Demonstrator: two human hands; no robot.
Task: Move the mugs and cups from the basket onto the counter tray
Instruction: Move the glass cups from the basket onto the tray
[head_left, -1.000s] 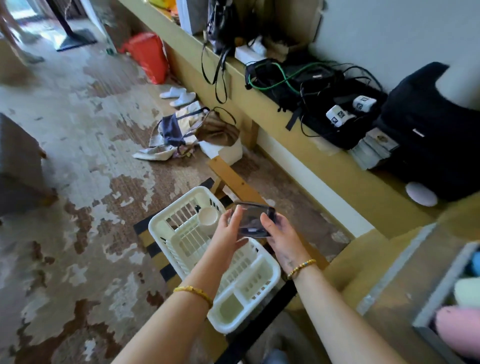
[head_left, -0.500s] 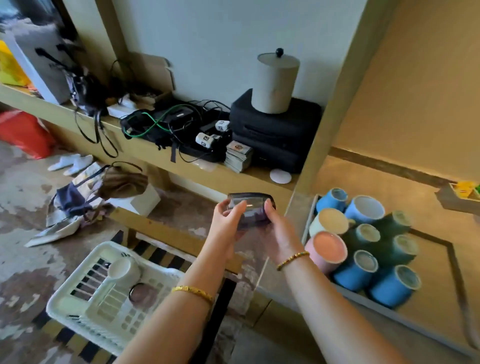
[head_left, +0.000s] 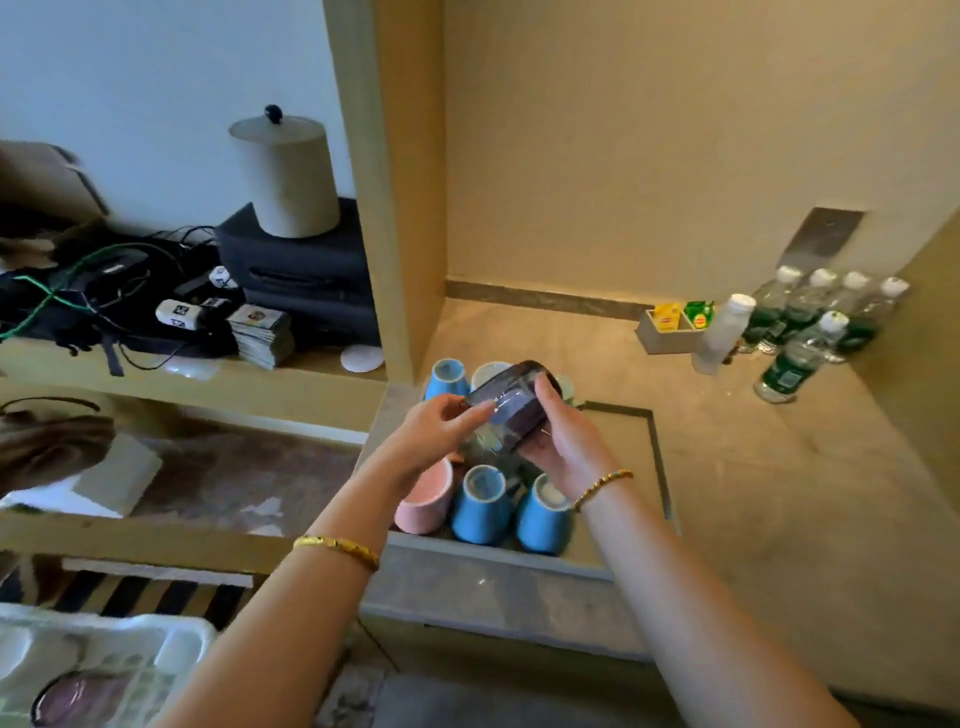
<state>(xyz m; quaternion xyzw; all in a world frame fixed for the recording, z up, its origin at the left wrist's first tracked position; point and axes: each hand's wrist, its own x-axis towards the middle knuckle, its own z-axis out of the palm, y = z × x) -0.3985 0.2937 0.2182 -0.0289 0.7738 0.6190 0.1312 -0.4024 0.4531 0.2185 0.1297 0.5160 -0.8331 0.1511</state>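
**Warm, soft light with blurred edges**

The scene is moderately bright, with warm light on the counter (head_left: 753, 467) and cooler daylight on the white wall at upper left. Shadows are soft. Wide-angle distortion bends the vertical post (head_left: 384, 182). The basket (head_left: 104, 665) at lower left is smeared and overexposed; the water bottles (head_left: 810, 322) look slightly blurred.

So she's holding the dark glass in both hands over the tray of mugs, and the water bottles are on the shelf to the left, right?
Not quite. Both hands do hold the dark glass over the tray of mugs, but the head view shows the water bottles on the counter to the right.
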